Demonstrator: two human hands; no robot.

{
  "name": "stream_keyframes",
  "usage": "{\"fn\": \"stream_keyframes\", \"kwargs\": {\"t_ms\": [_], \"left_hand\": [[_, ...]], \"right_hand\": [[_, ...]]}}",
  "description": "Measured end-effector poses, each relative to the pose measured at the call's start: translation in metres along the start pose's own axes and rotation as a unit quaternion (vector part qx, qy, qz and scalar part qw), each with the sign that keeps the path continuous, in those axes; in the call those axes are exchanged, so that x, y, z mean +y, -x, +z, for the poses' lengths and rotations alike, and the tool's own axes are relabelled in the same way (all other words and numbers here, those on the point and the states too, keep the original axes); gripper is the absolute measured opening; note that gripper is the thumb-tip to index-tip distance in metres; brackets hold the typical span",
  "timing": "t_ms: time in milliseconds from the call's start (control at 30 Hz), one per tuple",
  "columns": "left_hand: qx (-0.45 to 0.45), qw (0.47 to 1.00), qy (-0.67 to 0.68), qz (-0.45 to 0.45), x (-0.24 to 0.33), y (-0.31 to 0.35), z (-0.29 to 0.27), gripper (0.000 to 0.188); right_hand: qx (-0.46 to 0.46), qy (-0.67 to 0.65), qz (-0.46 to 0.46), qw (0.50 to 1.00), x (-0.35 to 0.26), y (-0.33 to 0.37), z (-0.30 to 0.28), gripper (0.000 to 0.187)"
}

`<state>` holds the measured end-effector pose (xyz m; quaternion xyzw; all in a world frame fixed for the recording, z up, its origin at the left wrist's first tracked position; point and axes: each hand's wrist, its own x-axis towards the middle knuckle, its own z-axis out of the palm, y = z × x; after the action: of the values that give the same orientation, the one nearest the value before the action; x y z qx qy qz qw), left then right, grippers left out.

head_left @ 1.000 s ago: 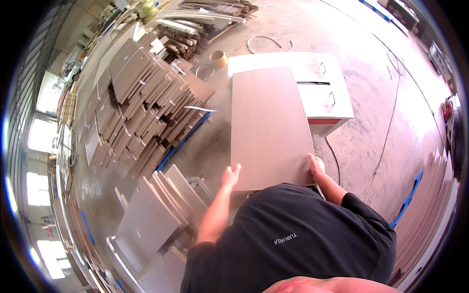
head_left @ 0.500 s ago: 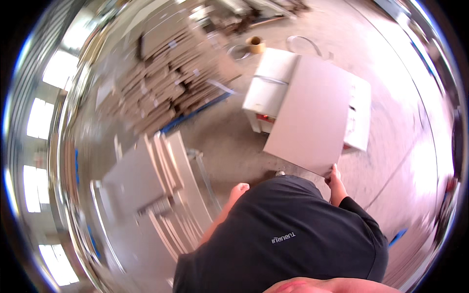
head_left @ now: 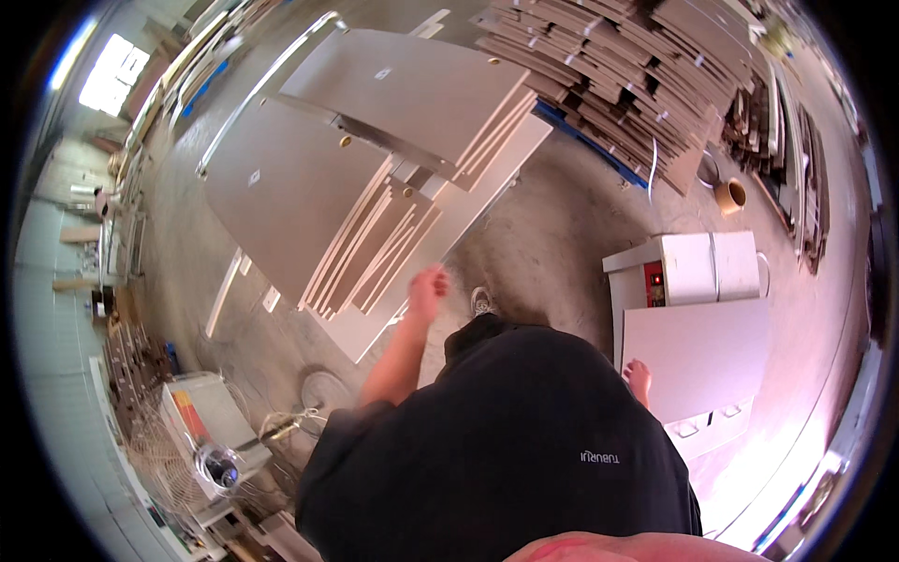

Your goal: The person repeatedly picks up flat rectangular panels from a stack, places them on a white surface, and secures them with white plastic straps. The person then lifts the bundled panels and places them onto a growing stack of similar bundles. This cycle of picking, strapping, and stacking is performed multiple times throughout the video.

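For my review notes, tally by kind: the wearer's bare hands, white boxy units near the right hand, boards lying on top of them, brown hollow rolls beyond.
Left hand and right hand: 2
White boxy unit: 1
Board lying on top: 1
Brown hollow roll: 1
Total: 5

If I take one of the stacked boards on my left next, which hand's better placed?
Probably your left hand: it appears empty and is nearer the stacked boards. Your right hand is farther off, by the panel lying on the white unit.
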<state>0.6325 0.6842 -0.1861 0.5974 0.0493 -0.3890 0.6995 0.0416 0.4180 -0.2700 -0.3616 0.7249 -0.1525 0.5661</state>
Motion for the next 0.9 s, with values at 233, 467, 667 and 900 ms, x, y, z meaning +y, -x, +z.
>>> {"fn": "stream_keyframes", "kwargs": {"t_ms": [233, 467, 667, 900], "left_hand": [[0.232, 0.917, 0.298, 0.130, 0.160, 0.001, -0.097, 0.035], [0.381, 0.871, -0.085, 0.298, 0.181, 0.029, -0.158, 0.021], [0.505, 0.708, -0.399, 0.291, 0.180, 0.057, -0.224, 0.040], [0.481, 0.767, -0.375, 0.201, 0.183, 0.057, -0.226, 0.046]], "right_hand": [[-0.184, 0.322, -0.186, 0.910, -0.090, 0.034, 0.123, 0.033], [-0.242, 0.288, -0.151, 0.914, -0.179, 0.052, 0.224, 0.030], [-0.346, 0.331, -0.352, 0.804, -0.291, 0.108, 0.394, 0.035], [-0.286, 0.313, -0.624, 0.657, -0.395, 0.249, 0.644, 0.051]]}}
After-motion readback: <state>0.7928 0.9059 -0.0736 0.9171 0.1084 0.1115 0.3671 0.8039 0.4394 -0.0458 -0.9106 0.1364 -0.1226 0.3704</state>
